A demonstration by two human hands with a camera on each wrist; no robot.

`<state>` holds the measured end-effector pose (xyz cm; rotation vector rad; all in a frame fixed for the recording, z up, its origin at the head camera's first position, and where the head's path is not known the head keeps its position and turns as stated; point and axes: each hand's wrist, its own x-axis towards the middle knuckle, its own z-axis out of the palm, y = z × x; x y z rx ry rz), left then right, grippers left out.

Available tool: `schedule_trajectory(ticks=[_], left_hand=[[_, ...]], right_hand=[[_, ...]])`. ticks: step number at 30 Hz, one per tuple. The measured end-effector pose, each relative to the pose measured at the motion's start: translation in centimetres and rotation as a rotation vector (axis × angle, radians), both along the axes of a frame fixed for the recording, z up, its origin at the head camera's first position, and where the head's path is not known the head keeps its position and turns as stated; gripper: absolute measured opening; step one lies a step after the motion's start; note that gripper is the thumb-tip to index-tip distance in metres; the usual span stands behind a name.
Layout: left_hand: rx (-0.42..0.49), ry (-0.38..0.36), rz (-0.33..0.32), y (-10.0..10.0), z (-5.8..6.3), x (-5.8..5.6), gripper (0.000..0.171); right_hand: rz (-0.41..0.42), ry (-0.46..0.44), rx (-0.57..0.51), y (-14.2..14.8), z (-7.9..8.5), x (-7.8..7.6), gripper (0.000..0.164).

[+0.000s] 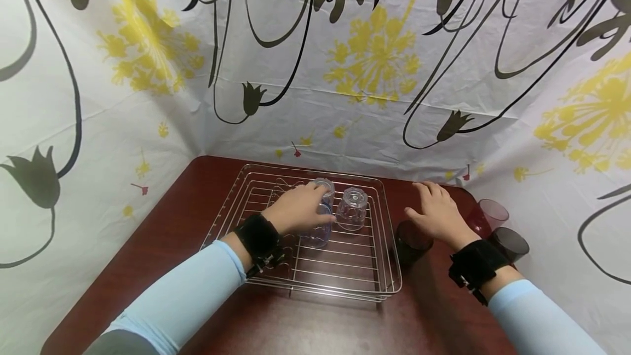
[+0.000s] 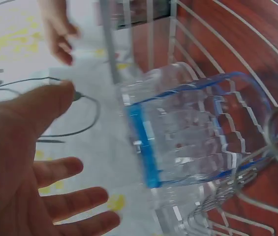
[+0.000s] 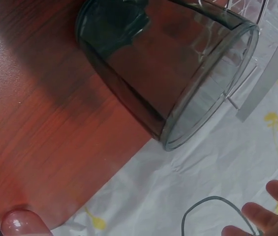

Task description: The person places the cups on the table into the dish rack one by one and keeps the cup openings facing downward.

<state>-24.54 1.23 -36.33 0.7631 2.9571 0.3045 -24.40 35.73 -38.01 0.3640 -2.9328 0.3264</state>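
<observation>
My left hand [image 1: 298, 207] hangs over a metal wire rack [image 1: 340, 291], its fingers spread. In the left wrist view it holds nothing and shows a gap to a blue-tinted clear glass [image 2: 188, 132], which stands upside down on the wires. Behind that one is another clear glass [image 1: 323, 184], partly covered by my fingers. A faceted clear glass [image 1: 352, 210] sits upside down to their right. My right hand [image 1: 439, 212] hovers right of the rack with loose fingers, above and beside a dark grey glass [image 3: 143, 64] standing upright on the table.
A red glass [image 1: 493, 213] and a smoky grey glass [image 1: 510, 242] stand beyond my right wrist, near the right edge of the brown table [image 1: 340, 327]. White patterned cloth [image 1: 296, 136] hangs behind the table and at both sides.
</observation>
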Motion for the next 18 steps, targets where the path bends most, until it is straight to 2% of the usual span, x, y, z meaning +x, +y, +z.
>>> schedule_trajectory(ticks=[5,10,18], left_hand=[[0.048,0.114,0.013,-1.2,1.4,1.4,0.076],[0.075,0.201,0.051,-2.9,2.2,2.3,0.075],[0.128,0.214,0.105,-4.9,1.7,4.0,0.075]], right_hand=[[0.029,-0.014,0.018,0.1,-0.2,0.2,0.072],[0.046,-0.02,0.012,0.0,-0.2,0.5,0.072],[0.086,-0.06,-0.01,0.2,-0.8,0.8,0.07]])
